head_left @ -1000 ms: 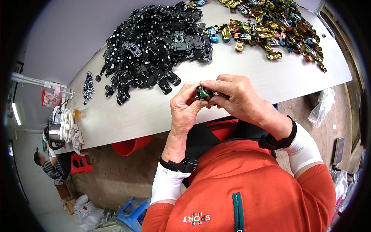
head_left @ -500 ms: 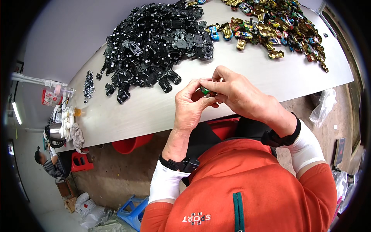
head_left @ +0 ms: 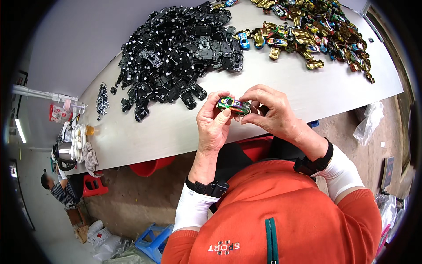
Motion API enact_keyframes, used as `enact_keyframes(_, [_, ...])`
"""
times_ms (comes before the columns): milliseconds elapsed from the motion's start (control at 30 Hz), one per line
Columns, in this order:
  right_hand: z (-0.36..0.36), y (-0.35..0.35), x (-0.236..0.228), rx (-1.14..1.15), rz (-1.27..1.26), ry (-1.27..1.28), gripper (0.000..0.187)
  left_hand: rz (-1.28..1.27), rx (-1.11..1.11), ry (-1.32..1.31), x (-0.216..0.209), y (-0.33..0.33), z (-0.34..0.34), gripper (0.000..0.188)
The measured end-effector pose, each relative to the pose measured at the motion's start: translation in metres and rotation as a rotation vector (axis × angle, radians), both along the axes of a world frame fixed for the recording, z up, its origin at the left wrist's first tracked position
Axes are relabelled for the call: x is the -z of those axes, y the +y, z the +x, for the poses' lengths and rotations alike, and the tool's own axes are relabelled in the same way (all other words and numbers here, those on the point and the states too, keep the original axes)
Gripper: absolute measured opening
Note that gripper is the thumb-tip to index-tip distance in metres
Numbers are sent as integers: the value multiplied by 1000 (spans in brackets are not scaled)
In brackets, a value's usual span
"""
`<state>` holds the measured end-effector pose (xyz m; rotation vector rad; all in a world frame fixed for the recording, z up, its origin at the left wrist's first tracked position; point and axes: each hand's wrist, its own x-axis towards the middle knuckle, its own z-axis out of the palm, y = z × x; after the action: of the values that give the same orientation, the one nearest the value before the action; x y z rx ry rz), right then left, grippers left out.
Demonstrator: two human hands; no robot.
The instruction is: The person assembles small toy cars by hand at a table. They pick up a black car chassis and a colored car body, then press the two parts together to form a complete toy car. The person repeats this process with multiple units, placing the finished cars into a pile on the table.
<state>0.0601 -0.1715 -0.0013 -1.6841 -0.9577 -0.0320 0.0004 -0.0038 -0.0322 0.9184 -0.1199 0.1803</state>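
A small toy car [head_left: 234, 105] with a green, purple and orange body is held between my hands over the table's near edge. My left hand [head_left: 212, 123] grips its left end, thumb in front and fingers behind. At the other end, the thumb and fingers of my right hand [head_left: 273, 112] close around the car. Beyond my hands lies a big heap of black toy car chassis [head_left: 176, 57]. To the right of that spreads a pile of gold and multicoloured toy car bodies [head_left: 303, 37].
The pale table [head_left: 132, 145] carries a small heap of tiny black-and-white parts [head_left: 102, 102], plus a kettle [head_left: 66, 154] and cloth [head_left: 90, 159] at its left end. Beneath are a red basin [head_left: 151, 166] and blue stool [head_left: 151, 242]. Another person [head_left: 63, 191] is at far left.
The toy car has turned so that its colourful top shows; before, the fingers mostly covered it. My right hand has shifted slightly right and opened its grasp wider around the car's end.
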Motion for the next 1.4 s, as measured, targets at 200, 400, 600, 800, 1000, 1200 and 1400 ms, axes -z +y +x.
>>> enact_keyframes(200, [2,5,11,-30,9,-128,36,-35,-7,-21,0,0,3,27])
enact_keyframes(400, [-3,8,1,-54,-62,137,25,30,-10,-68,12,8,0,24])
enact_keyframes(600, [-1,7,4,-54,-194,539,16,205,-102,168,8,1,-4,11])
enact_keyframes(800, [20,-10,4,-52,-255,775,38,-193,-46,292,25,18,-1,13])
enact_keyframes(1000, [7,-2,-3,-293,-189,750,28,-114,-25,288,29,20,-3,14])
enact_keyframes(1200, [7,1,-3,-378,-316,756,19,2,5,341,20,21,-7,16])
enact_keyframes(1400, [8,-3,0,-400,-309,798,16,69,42,308,16,21,-5,15])
